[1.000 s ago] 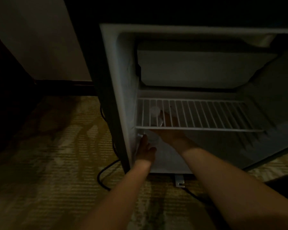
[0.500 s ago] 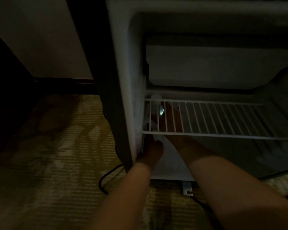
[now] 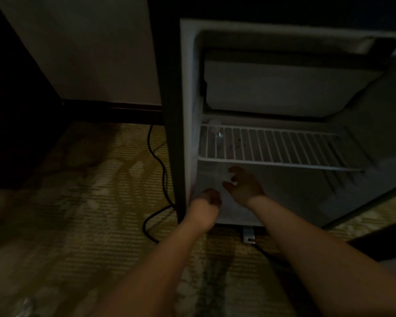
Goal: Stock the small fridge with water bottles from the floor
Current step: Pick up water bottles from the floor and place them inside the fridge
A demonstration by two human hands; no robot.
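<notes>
Inside small fridge (image 3: 188,99), under wire shelf (image 3: 284,145): water bottle (image 3: 214,122) upright in back-left corner, at 11 o'clock from right hand (image 3: 242,186). Fingers apart, gripping nothing, just beside it. Curled at fridge wall, 8 o'clock: left hand (image 3: 207,200), hold unclear. Placement seemingly finishing; next, reaching floor for another bottle.
</notes>
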